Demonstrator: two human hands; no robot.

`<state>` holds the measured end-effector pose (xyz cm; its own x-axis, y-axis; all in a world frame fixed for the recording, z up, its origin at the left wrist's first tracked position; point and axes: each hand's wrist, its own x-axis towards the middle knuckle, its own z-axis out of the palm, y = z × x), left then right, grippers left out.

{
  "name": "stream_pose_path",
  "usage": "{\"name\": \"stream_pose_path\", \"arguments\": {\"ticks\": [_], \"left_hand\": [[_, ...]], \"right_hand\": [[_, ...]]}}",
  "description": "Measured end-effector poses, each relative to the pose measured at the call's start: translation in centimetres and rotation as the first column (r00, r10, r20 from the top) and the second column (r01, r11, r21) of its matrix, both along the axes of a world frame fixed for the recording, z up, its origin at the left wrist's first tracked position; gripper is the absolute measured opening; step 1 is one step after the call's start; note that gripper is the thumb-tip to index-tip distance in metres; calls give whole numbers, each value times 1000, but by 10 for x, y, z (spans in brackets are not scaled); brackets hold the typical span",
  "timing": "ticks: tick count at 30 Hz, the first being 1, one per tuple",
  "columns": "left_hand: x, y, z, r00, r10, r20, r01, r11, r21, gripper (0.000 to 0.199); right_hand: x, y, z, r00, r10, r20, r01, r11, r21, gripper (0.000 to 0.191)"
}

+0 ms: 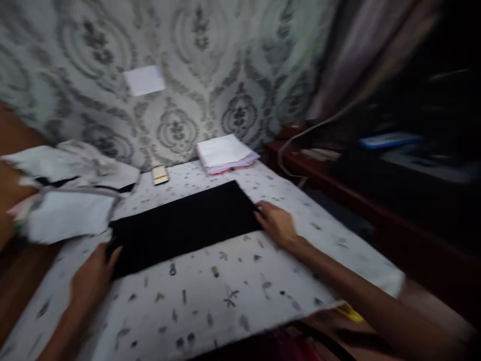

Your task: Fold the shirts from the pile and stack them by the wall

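Observation:
A black cloth, folded into a long rectangle, lies flat on the patterned white sheet. At its left end, my left hand pinches the edge between thumb and fingers. The right end is held by my right hand, its fingertips closed at the cloth's edge. Some of the left fingers are hidden behind the dark fabric.
Rumpled white cloths are piled at the left. A small yellowish object and a stack of folded cloth or paper lie near the patterned wall. Dark red furniture with a white cable stands at the right.

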<state>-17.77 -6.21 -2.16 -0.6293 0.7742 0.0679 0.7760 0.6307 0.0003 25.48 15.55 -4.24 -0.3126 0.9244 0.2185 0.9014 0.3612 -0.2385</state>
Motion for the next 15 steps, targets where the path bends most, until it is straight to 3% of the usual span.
{"name": "stream_pose_path", "arguments": {"ticks": [3,5,8,11,15], "left_hand": [[25,-4,4,980,-100,-174,134,972,193,51],[26,-8,-11,943,-209,-260,274,929,249,51],[25,-19,-38,894,-371,-250,426,876,225,53],[29,-27,-54,893,-416,-172,443,879,176,57],[36,-28,-58,910,-396,-119,412,891,190,60]], "right_hand": [[-4,4,-9,986,156,-53,-140,963,232,33],[-11,8,-16,953,294,-73,-259,915,308,39],[-21,8,-32,889,454,-54,-415,851,322,46],[-26,8,-51,864,503,-15,-475,827,302,53],[-24,14,-65,849,528,23,-508,804,311,56]]}}
